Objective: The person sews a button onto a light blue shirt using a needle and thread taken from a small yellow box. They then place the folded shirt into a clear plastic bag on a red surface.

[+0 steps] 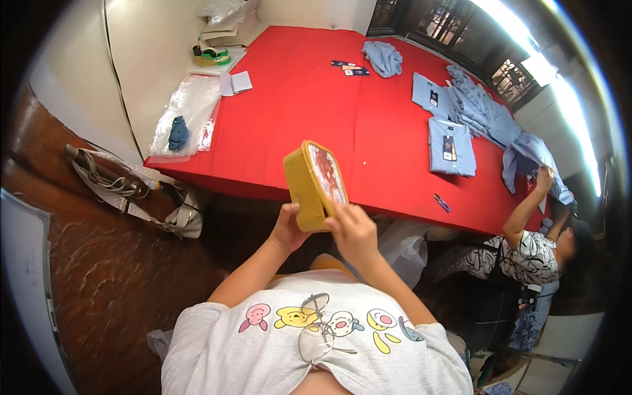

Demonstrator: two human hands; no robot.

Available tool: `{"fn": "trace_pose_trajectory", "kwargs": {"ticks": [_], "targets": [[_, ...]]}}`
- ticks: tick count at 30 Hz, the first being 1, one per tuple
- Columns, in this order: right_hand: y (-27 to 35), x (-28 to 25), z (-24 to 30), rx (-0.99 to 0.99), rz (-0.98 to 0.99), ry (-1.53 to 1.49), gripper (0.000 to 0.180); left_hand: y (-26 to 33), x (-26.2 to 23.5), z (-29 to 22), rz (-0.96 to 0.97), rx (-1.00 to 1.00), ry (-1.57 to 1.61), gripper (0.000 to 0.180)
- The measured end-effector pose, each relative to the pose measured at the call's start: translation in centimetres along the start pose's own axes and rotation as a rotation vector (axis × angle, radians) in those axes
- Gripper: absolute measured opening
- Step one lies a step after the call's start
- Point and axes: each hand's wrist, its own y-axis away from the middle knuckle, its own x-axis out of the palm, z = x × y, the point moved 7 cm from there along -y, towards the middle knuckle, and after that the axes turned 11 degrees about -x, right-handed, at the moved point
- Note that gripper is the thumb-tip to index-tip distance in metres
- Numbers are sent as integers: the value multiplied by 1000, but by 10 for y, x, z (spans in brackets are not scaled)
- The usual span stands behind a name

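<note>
A yellow plastic tub [299,181] with a printed red and white lid is held up in front of me, tilted on its side near the front edge of the red-covered table [289,118]. My left hand [288,227] grips its lower left side. Around its lower right corner, by the lid's rim, my right hand [353,232] is closed. The lid looks to be on the tub; the contents are hidden.
Folded blue shirts [453,146] with dark tags lie at the right, beside small scissors [442,203]. A co-worker [526,257] handles a blue garment [536,155]. Clear plastic bags [187,108] lie at the left. Dark tags [350,68] sit farther back.
</note>
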Motion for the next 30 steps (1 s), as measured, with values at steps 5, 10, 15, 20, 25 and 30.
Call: {"fn": "trace_pose_trajectory", "kwargs": {"ticks": [5,10,15,20,25,30], "targets": [[-32,-13,-92,240,-136,-133,32,-8,13,-39,38,30,15,86],[1,-3,-233,672,-358,-286,39,-1,-7,-54,115,-18,133,95],[118,-1,-394,861,-677,-259,34,-53,-42,-51,9,-142,156,88],[162,34,-418,1286,-656,-329,30,-72,-89,-83,-72,-233,187,89],[124,10,-427,1005,-276,497,30,-128,-126,-106,-108,-355,239,75],[7,31,-450,921,-209,211,28,-164,-225,-116,-398,-674,-333,56]]}}
